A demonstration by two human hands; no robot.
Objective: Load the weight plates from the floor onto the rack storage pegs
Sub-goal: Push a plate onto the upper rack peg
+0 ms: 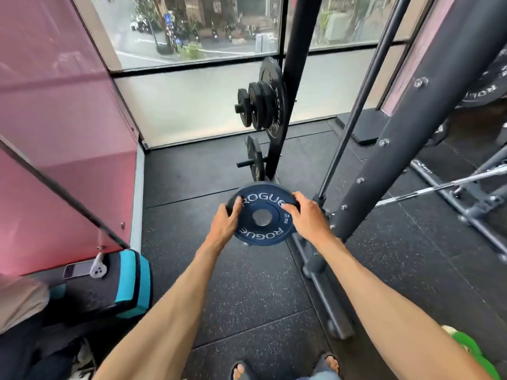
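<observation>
A blue weight plate [258, 234] marked ROGUE is held between both hands, lifted off the black speckled floor [247, 283] and tilted so that its lettered face is turned upward. The left hand [223, 223] is placed on the plate's left rim, with the thumb laid over the face and the fingers [229, 207] curled round the edge. The right hand [304, 218] is placed on the right rim, its fingers [288, 208] wrapped over the top edge in a firm grip. Both arms are stretched forward.

The plate is held just in front of the foot of a black rack upright [290, 78], which stands near the far edge of the floor by the frosted window [192, 100]. On the upright's upper peg a stack of black plates [263, 105] is carried, the smaller ones outermost. On the lower peg [245, 163] a single black plate [253, 157] is seated, with the bare end of the peg left sticking out toward the left.

To the right, a second, thicker rack post [428, 111] is seen, with a barbell [439, 187] behind it. At the floor's left edge a dark block with teal sides [129, 281] is set against the pink wall [55, 105], and a phone [76, 270] is laid on it. Sandalled feet [241, 370] are seen at the near edge.
</observation>
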